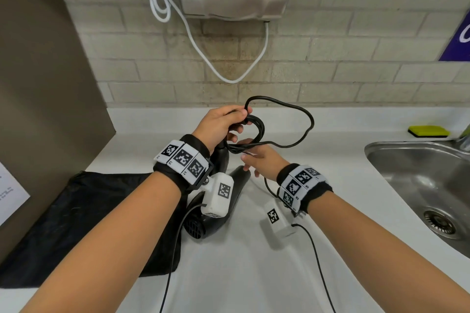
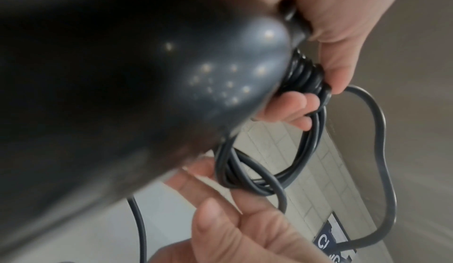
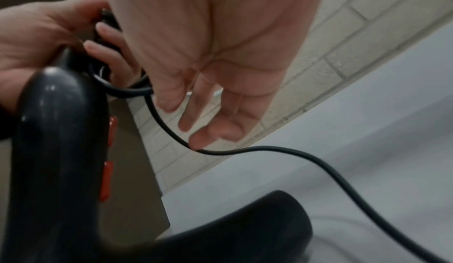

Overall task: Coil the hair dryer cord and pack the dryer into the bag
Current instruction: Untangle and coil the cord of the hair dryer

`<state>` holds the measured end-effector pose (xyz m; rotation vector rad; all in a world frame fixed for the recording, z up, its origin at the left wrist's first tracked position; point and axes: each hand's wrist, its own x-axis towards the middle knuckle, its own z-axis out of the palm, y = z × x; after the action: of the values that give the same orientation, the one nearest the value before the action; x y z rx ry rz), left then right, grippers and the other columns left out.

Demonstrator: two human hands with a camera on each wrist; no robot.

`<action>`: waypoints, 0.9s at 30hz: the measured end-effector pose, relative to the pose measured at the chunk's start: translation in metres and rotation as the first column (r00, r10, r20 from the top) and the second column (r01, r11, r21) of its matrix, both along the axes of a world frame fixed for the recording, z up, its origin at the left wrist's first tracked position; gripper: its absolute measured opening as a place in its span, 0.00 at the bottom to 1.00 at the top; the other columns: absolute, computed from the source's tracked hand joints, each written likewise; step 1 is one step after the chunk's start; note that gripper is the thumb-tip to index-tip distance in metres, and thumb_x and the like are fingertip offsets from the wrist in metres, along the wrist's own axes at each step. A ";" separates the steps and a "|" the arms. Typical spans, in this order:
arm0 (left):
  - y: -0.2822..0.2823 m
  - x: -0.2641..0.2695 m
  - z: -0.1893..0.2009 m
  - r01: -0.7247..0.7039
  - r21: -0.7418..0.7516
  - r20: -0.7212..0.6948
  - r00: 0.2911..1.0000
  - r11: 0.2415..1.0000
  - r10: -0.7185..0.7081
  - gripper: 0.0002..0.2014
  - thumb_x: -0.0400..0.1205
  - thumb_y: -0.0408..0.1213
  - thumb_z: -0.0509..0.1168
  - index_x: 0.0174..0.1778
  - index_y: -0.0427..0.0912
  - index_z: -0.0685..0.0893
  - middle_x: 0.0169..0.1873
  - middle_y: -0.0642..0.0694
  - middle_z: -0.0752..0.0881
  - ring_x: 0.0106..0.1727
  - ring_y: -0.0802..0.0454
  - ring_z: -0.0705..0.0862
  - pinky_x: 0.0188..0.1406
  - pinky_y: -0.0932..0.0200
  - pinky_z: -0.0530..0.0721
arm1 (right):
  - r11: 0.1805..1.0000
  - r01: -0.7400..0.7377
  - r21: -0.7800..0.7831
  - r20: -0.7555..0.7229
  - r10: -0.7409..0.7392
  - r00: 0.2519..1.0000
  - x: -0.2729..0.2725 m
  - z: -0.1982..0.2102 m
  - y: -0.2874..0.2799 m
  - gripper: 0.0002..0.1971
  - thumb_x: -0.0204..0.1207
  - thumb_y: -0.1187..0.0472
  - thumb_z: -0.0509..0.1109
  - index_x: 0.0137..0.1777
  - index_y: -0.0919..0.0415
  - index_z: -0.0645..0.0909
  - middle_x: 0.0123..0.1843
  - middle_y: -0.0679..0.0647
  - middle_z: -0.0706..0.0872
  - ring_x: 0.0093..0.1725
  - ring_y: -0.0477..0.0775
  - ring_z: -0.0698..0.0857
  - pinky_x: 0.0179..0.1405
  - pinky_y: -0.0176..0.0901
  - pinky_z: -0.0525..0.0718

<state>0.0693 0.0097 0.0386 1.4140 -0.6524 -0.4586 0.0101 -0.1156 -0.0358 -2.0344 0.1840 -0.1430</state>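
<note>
Head view: cord (image 1: 300, 119) loops are pinched in the left hand (image 1: 221, 124) above the hair dryer (image 1: 226, 173), so the coil is kept together.

The right hand (image 1: 262, 157), fingers loose below that pinch, holds nothing; only the right wrist view shows a fingertip (image 3: 198, 141) touching cord. The bag (image 1: 84, 223) lies flat beside the dryer.

Bag (image 1: 84, 213) left of dryer (image 1: 218, 211), sink (image 1: 417, 180) right.

From my hands, the bag (image 1: 84, 221) lies at eight o'clock flat on the counter (image 1: 330, 173), its top unobstructed. The dark panel (image 1: 45, 84) walls off nine o'clock. The sink (image 1: 417, 173) drops away at three; bare counter runs toward one o'clock.
</note>
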 end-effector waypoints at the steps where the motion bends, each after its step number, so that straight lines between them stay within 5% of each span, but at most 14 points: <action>1: 0.000 0.000 0.000 -0.001 -0.004 -0.002 1.000 1.000 0.001 0.08 0.84 0.32 0.60 0.48 0.43 0.85 0.36 0.45 0.84 0.27 0.61 0.80 0.23 0.67 0.74 | 1.000 -0.005 -0.002 0.022 0.005 1.000 -0.001 0.000 -0.001 0.17 0.81 0.67 0.60 0.69 0.62 0.73 0.48 0.59 0.83 0.35 0.45 0.80 0.21 0.29 0.75; 6: 0.000 -0.003 0.000 -0.004 -0.040 -0.043 0.999 0.999 0.002 0.07 0.84 0.32 0.60 0.47 0.42 0.84 0.39 0.46 0.85 0.32 0.60 0.85 0.19 0.68 0.74 | 0.986 -0.024 0.166 0.040 0.018 0.999 -0.003 0.001 0.001 0.14 0.80 0.71 0.60 0.63 0.64 0.76 0.27 0.41 0.86 0.28 0.36 0.83 0.24 0.32 0.75; 12: 0.003 -0.005 0.001 -0.008 -0.073 -0.064 0.998 0.997 0.003 0.08 0.84 0.32 0.59 0.47 0.42 0.84 0.36 0.47 0.85 0.27 0.59 0.85 0.13 0.71 0.66 | 0.972 -0.089 0.216 0.085 0.072 0.994 -0.004 0.004 0.001 0.19 0.78 0.72 0.62 0.59 0.47 0.77 0.45 0.50 0.83 0.41 0.45 0.81 0.31 0.38 0.77; 16: 0.003 -0.005 0.001 0.009 -0.056 -0.026 1.000 0.998 -0.010 0.09 0.84 0.31 0.60 0.51 0.46 0.84 0.38 0.46 0.84 0.27 0.58 0.85 0.15 0.69 0.65 | 0.991 -0.133 0.021 -0.042 0.134 0.990 -0.002 0.008 -0.004 0.11 0.79 0.63 0.65 0.58 0.49 0.76 0.40 0.44 0.81 0.39 0.43 0.81 0.31 0.33 0.77; 19: 0.002 -0.004 0.000 -0.004 -0.066 0.001 1.000 0.998 0.004 0.12 0.83 0.31 0.60 0.57 0.49 0.83 0.36 0.46 0.84 0.25 0.58 0.82 0.14 0.70 0.65 | 0.996 0.079 -0.048 0.012 -0.079 0.997 0.004 0.004 -0.014 0.06 0.78 0.62 0.65 0.51 0.53 0.80 0.37 0.45 0.81 0.31 0.40 0.77 0.25 0.21 0.73; 22: 0.001 -0.002 0.000 -0.037 -0.068 0.020 0.999 0.997 0.039 0.10 0.84 0.31 0.59 0.56 0.46 0.83 0.35 0.44 0.83 0.21 0.59 0.77 0.14 0.70 0.64 | 0.961 0.275 -0.013 0.093 -0.272 0.958 0.006 -0.007 -0.030 0.06 0.77 0.68 0.63 0.43 0.59 0.79 0.33 0.52 0.81 0.19 0.39 0.75 0.19 0.29 0.72; 27: 0.001 0.000 -0.002 -0.057 -0.084 -0.021 0.998 0.995 0.055 0.09 0.85 0.32 0.58 0.47 0.40 0.84 0.31 0.44 0.83 0.19 0.58 0.73 0.13 0.69 0.64 | 0.884 0.466 0.035 -0.037 -0.464 0.885 0.004 -0.028 -0.055 0.11 0.81 0.69 0.58 0.59 0.71 0.77 0.37 0.60 0.80 0.25 0.48 0.76 0.16 0.26 0.74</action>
<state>0.0693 0.0102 0.0363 1.3429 -0.6083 -0.3952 0.0140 -0.1705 -0.0641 -1.9157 0.6899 -0.4075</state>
